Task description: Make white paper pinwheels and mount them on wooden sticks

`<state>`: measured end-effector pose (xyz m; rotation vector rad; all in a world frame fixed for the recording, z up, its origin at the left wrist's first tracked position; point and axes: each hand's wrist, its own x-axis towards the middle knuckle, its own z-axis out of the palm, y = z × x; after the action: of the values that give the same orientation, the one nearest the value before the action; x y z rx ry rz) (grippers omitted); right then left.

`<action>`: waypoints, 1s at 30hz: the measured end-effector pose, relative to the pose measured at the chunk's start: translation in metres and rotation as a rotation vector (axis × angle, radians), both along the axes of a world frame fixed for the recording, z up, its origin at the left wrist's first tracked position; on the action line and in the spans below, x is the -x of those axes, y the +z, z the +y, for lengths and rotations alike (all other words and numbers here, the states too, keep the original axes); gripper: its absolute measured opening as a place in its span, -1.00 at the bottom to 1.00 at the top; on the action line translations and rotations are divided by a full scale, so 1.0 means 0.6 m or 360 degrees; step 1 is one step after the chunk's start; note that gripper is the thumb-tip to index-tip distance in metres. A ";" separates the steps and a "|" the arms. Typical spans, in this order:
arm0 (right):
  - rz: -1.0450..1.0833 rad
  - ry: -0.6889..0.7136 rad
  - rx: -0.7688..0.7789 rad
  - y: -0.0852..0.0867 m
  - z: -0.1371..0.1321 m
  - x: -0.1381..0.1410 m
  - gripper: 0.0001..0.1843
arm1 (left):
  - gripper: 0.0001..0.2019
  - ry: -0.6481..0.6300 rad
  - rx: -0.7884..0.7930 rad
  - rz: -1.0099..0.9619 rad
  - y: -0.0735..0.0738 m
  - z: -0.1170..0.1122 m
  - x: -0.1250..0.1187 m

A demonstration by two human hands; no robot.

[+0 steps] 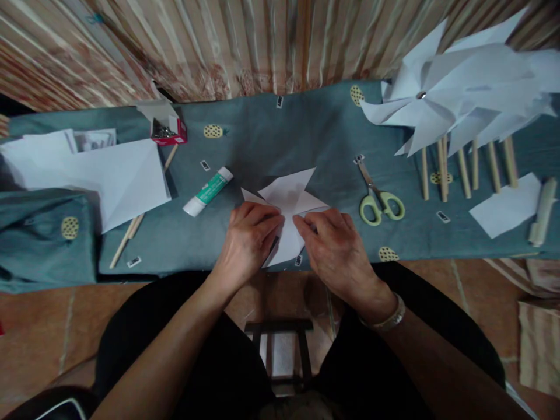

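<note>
A white paper pinwheel [286,195] lies on the cloth in front of me, its corners folded in toward the middle and pointed blades sticking out. My left hand [254,230] pinches its left side near the centre, thumb and fingers closed on the paper. From the right, my right hand [335,245] has its fingers closed on the paper close to the centre too. Both hands partly cover the blades. Left of them lies a glue stick [208,191] with a green label. Scissors [378,198] with pale green handles rest to the right.
Finished white pinwheels [464,87] on wooden sticks are piled at the right. Nearby lie a paper scrap [507,207] and a pale marker-like object [543,213]. At the left are paper sheets [126,178], wooden sticks [125,242] and a red box [169,133] of small metal pieces.
</note>
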<state>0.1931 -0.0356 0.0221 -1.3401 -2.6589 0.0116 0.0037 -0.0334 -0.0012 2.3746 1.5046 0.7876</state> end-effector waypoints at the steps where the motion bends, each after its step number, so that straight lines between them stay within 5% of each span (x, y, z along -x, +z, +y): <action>1: -0.0004 -0.0001 0.0006 0.000 0.000 0.000 -0.68 | -0.79 0.0001 0.0010 0.0005 0.000 0.000 0.000; 12: -0.0207 -0.0005 0.0125 0.019 0.011 0.014 -0.79 | -0.83 0.0027 0.0088 -0.0108 0.014 0.000 0.002; 22: -0.0193 -0.0009 0.0127 0.021 0.012 0.014 -0.80 | -0.82 0.0522 0.0040 -0.0427 0.026 0.014 0.026; 30: -0.0188 0.0010 0.0060 0.018 0.009 0.012 -0.79 | -0.66 0.0617 0.0106 -0.0690 0.012 0.039 0.022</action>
<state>0.1859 -0.0300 0.0328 -1.3854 -2.7733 -0.0170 -0.0093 -0.0098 0.0062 1.7282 1.7700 1.2184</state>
